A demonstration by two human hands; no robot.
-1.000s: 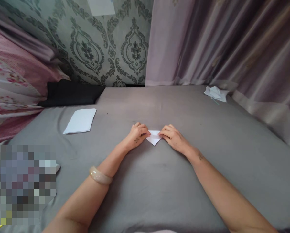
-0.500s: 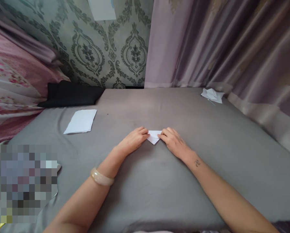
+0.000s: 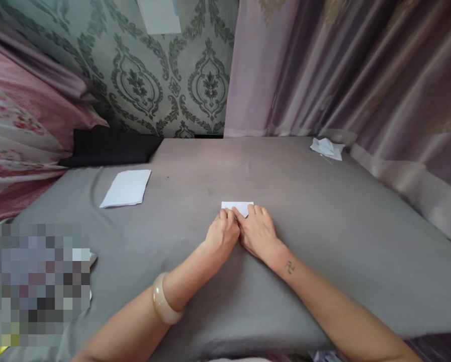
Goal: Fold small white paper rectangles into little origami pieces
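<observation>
A small folded piece of white paper [image 3: 237, 205] lies on the grey cloth in front of me, its long straight edge facing away. My left hand [image 3: 222, 234] is closed at the paper's near left side, with curled fingers that partly cover it. Close against it, my right hand [image 3: 258, 230] holds the paper's right side, its thumb reaching across the near part and its fingers over the right end. The hands touch and hide the paper's near edge.
A stack of white paper sheets [image 3: 126, 188] lies to the left, near a black folded cloth [image 3: 112, 147]. Folded white papers [image 3: 326, 148] sit at the far right by the curtain [image 3: 304, 65]. A pixelated patch covers the lower left.
Both hands have come closer together and towards me over the paper. The paper's downward point is now hidden, and its far edge shows wider between the hands.
</observation>
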